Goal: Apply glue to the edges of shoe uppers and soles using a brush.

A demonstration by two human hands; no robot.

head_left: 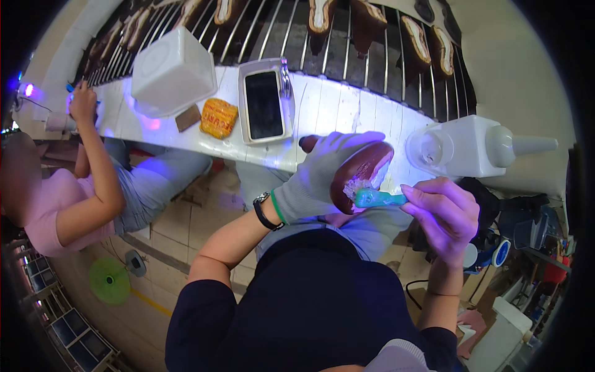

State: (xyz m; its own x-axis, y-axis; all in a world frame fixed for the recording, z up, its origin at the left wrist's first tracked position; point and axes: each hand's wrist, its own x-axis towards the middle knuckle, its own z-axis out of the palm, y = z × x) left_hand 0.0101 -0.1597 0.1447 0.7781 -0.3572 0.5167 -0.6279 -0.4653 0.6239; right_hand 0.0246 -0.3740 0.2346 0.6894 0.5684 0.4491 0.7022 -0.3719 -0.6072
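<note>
My left hand (313, 180), in a pale grey glove with a green cuff, grips a dark reddish-brown shoe upper (370, 158) above my lap. Its underside is tilted toward my right, and a whitish coating shows along part of it. Between the thumb and fingers of my bare right hand (447, 211) is a teal-handled brush (381, 198). The brush's pale bristles touch the shoe's underside near its lower end. Part of the shoe is hidden behind the gloved fingers.
Beyond the white table (235, 152), several brown shoe uppers (320, 15) lie on a rack of metal rods (273, 31). The table holds a white box (167, 74), a yellow packet (219, 118), a phone (263, 105) in a tray (245, 136) and a white spouted bottle (477, 146). A co-worker (83, 214) sits at left.
</note>
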